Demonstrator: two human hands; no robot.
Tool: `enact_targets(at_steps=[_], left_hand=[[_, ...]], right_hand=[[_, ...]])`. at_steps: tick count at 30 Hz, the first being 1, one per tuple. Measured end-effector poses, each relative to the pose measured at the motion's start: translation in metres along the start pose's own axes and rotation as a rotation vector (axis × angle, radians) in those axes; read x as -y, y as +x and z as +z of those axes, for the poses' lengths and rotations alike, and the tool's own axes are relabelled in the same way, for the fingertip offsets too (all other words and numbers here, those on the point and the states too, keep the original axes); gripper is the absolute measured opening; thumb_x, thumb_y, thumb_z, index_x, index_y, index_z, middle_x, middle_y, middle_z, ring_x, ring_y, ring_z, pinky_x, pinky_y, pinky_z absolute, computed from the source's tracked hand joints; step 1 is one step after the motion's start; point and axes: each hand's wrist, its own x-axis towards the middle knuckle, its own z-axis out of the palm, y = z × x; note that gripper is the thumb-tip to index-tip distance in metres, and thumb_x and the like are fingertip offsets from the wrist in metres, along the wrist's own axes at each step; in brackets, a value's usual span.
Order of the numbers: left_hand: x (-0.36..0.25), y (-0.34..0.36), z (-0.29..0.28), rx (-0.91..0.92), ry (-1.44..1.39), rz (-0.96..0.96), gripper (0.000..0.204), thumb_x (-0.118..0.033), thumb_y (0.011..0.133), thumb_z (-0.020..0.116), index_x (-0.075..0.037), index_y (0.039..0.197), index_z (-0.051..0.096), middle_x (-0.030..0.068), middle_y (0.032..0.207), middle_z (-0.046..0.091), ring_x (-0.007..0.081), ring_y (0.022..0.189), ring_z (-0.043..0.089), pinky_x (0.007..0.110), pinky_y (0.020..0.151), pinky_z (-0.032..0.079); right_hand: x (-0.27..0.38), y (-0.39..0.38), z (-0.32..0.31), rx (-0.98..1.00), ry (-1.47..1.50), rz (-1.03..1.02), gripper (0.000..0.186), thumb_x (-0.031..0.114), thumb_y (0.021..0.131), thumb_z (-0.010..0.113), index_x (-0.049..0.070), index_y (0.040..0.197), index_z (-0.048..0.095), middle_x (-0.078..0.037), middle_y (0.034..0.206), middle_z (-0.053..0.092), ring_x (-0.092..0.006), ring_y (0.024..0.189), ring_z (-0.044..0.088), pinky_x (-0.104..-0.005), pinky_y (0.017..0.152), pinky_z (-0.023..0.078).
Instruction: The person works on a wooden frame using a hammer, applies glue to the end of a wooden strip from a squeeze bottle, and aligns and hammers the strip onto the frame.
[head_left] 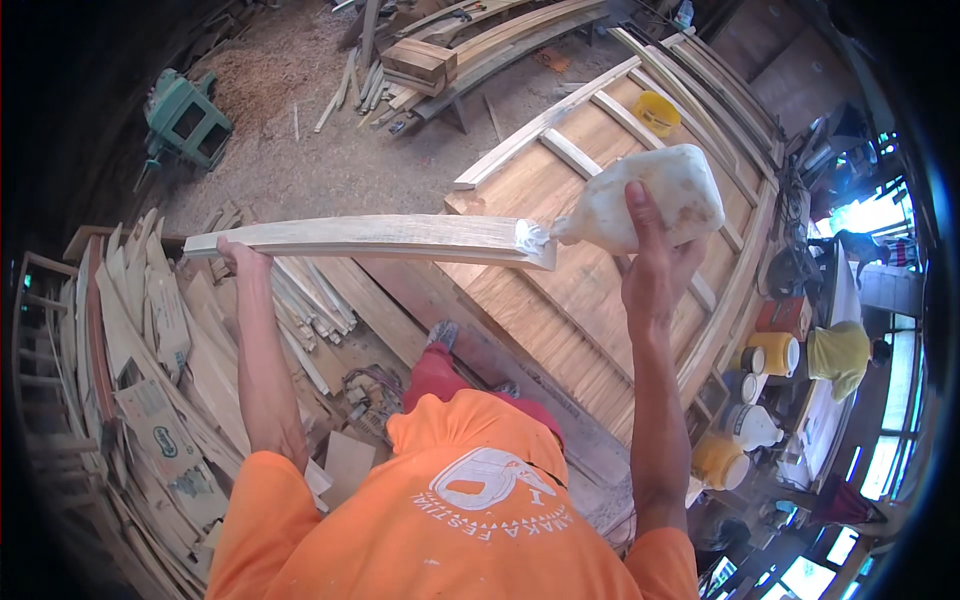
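Note:
My left hand [243, 256] is closed around the left end of a long wooden board [370, 236], held up level across my front. A white patch of glue [530, 237] covers the board's right end. My right hand [660, 245] grips a stained white plastic jug [655, 195] tipped on its side, thumb along its near face. The jug's narrow mouth points left and is right beside the glue patch. Beneath both lies a large wooden panel [575, 290] with frame strips across it.
A yellow ring-shaped container [657, 113] rests on the panel. Scrap wood strips [165, 310] are piled at left. A green machine [187, 118] stands far left, and stacked beams [470, 50] lie at the back. Yellow and white jugs [755, 427] and a person in a yellow shirt [838, 360] are at right.

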Motion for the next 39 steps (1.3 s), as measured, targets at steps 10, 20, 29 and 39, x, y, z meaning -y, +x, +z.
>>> enact_targets(at_steps=[10,20,29,39], left_hand=[[0.005,-0.036,0.016,-0.026,-0.006,0.009,0.072,-0.058,0.104,0.039,0.003,0.142,0.048,0.0263,0.121,0.067,0.0445,0.105,0.071,0.064,0.091,0.062],[0.012,0.001,0.005,-0.045,-0.032,-0.006,0.072,-0.056,0.103,0.039,-0.001,0.149,0.043,0.0261,0.128,0.065,0.0434,0.102,0.071,0.062,0.09,0.062],[0.014,0.012,-0.001,0.026,0.01,-0.065,0.078,-0.063,0.104,0.031,-0.003,0.152,0.046,0.0252,0.126,0.066,0.043,0.11,0.069,0.068,0.096,0.058],[0.028,0.01,0.001,0.049,0.034,-0.074,0.082,-0.065,0.103,0.028,0.003,0.146,0.049,0.0258,0.119,0.068,0.043,0.106,0.071,0.063,0.096,0.06]], right_hand=[[0.012,-0.016,-0.001,-0.053,0.032,0.039,0.063,0.027,0.092,0.091,-0.006,0.138,0.062,-0.018,0.128,0.071,-0.024,0.117,0.07,-0.0407,0.1,0.058],[0.011,-0.017,-0.001,-0.067,0.027,0.016,0.056,0.024,0.093,0.09,-0.005,0.134,0.065,-0.016,0.124,0.073,-0.0225,0.115,0.071,-0.0395,0.099,0.059],[0.005,-0.006,-0.014,-0.04,-0.039,-0.018,0.055,0.015,0.095,0.085,-0.008,0.137,0.059,-0.017,0.125,0.068,-0.0241,0.111,0.071,-0.042,0.088,0.063],[0.018,-0.001,0.016,0.017,0.049,-0.028,0.055,0.022,0.093,0.09,-0.004,0.134,0.066,-0.014,0.123,0.074,-0.0218,0.111,0.073,-0.0374,0.097,0.06]])
